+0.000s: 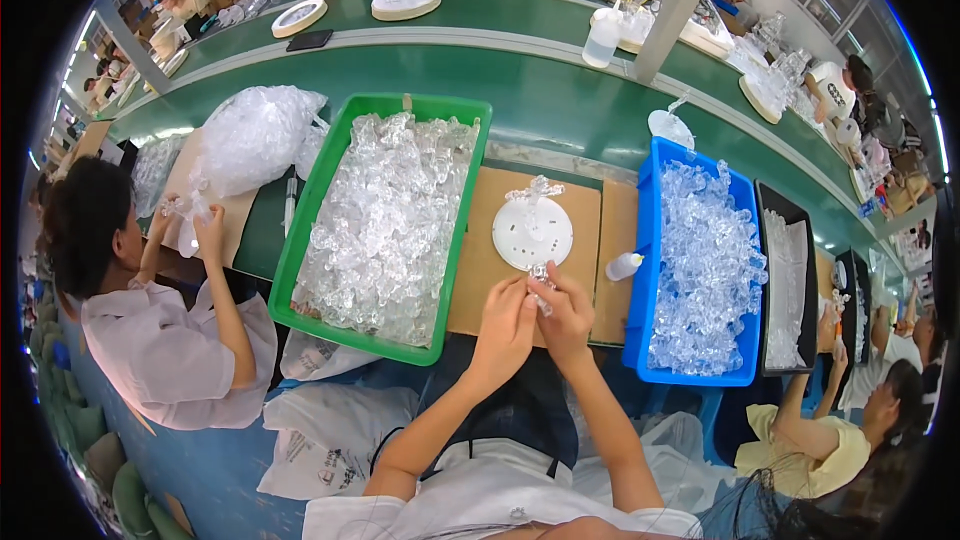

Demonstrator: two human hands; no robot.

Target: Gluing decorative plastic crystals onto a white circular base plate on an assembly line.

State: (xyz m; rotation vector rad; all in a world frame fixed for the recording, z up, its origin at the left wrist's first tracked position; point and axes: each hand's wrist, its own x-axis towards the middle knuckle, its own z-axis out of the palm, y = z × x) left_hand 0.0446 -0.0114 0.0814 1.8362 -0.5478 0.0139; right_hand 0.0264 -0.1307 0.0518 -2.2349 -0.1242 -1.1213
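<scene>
Both my hands meet over the near edge of the cardboard mat (480, 270). Between the fingers of my left hand (508, 325) and my right hand (564, 314) is a small clear plastic piece (541, 302), its exact shape partly covered by the fingers. Just beyond my fingertips lies a round white disc (518, 245) with small holes. On the disc's far side stands a clear plastic part with arms (537, 192). A green tray (455, 250) heaped with clear plastic pieces is to my left. To my right is a blue bin (640, 325) full of similar pieces.
A small white bottle (623, 266) rests beside the blue bin. Past that bin stands a black bin (795, 365). Co-workers sit on either side, one handling clear parts. Stuffed plastic bags (258, 135) lie at left. A metal rail (480, 38) and post (680, 10) cross behind.
</scene>
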